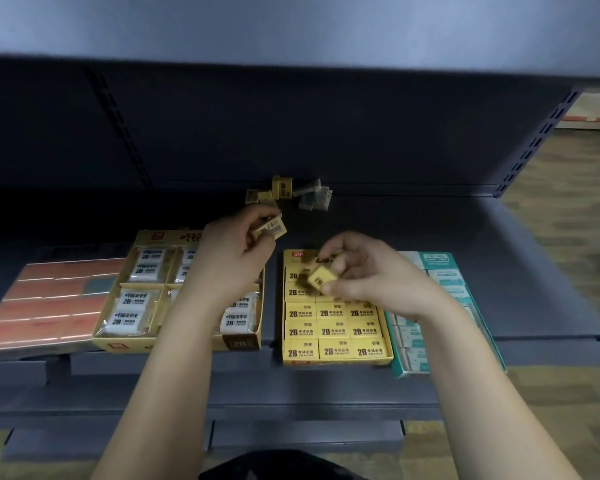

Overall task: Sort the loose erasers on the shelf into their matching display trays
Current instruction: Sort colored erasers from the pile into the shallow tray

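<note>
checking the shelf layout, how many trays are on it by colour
orange tray: 1
yellow trays: 2
teal tray: 1
total: 4

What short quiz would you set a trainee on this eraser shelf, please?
1. True or false: the left hand pinches a barcoded yellow eraser.
2. The right hand holds a second yellow eraser over the yellow 2B tray. Among the three trays, that one is: A leftmost; B middle; C rightmost.
3. Fill in: the pile of loose erasers lies ___ the trays, at the back of the shelf.
Key: 1 true; 2 B; 3 behind.
</note>
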Tool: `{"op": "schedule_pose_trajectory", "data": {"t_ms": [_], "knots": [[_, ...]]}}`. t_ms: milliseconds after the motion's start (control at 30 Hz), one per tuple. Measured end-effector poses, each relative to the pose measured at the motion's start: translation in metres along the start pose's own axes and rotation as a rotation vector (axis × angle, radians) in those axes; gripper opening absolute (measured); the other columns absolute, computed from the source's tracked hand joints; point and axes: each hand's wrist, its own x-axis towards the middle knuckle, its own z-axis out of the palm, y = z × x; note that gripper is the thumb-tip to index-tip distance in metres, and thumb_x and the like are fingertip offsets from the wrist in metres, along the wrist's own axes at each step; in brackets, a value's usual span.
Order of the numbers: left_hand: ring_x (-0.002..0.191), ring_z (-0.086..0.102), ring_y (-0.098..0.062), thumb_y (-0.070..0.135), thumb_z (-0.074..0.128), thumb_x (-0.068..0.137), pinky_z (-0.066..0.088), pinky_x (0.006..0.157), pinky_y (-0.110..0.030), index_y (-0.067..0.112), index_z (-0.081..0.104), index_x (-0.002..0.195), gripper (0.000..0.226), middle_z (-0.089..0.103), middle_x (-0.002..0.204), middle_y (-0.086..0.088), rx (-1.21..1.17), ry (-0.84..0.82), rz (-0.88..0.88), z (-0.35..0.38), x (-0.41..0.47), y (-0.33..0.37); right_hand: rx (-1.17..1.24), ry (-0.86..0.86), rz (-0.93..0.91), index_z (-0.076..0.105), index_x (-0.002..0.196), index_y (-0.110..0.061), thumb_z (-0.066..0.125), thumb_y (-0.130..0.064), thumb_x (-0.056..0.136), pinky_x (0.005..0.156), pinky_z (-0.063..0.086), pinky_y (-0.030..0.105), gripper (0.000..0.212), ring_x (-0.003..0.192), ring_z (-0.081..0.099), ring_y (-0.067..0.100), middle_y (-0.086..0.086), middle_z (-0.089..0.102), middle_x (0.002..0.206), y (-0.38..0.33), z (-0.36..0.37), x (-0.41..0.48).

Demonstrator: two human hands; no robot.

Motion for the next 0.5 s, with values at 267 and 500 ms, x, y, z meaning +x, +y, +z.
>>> {"op": "schedule_pose_trajectory", "data": {"t_ms": [267,500], "knots": [[0.077,0.056,0.005,0.018,0.054,0.097,0.038,0.061,-0.003,0.032,0.055,0.132,0.038,0.058,0.096,0.019,-0.043,0.031,-0.009,-0.004,-0.006,-0.005,-0.364,0.014,0.038,0.071,0.09,-0.026,0.08,-0.025,0.08,0.07,0.058,0.023,0.013,0.07,0.068,0.006,-0.007,0.069,0.082,-0.009,0.03,0.004],[0.076,0.062,-0.015,0.02,0.052,0.099,0.051,0.064,-0.032,0.043,0.053,0.13,0.039,0.062,0.093,0.014,-0.063,0.005,0.008,-0.006,-0.01,-0.004,-0.374,0.057,0.059,0.071,0.084,-0.026,0.074,-0.022,0.086,0.068,0.059,0.022,0.005,0.064,0.069,0.003,-0.009,0.07,0.074,-0.01,0.037,0.002]]}}
